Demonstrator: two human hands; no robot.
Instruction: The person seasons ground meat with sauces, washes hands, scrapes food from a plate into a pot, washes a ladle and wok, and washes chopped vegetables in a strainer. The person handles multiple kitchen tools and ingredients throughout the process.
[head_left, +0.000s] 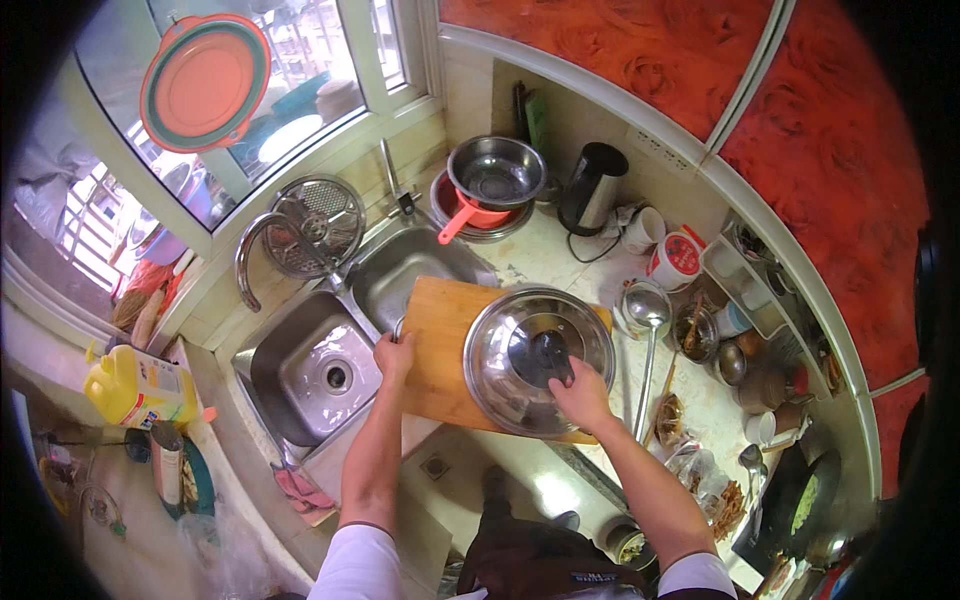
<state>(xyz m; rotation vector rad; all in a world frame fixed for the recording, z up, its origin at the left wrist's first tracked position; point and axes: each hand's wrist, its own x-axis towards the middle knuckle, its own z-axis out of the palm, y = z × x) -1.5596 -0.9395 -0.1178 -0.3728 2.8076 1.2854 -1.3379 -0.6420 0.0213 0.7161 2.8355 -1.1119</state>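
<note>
My left hand (394, 356) grips the left edge of a wooden cutting board (435, 349), beside what looks like a small metal loop handle. The board overlaps the front of the sink and the counter edge. Over its right half lies a domed metal pot lid (495, 360) with a dark knob. My right hand (583, 397) is closed around that knob. Whether anything sits under the lid is hidden. To the left, the near stainless steel sink basin (300, 382) shows its drain, and the far basin (420, 259) is partly covered by the board.
A curved faucet (251, 247) rises behind the sinks. Farther back, a metal bowl (499, 169) rests over a red strainer (465, 217), near an electric kettle (592, 187). A long ladle (646, 345) lies to the right. At left stands a yellow bottle (142, 386).
</note>
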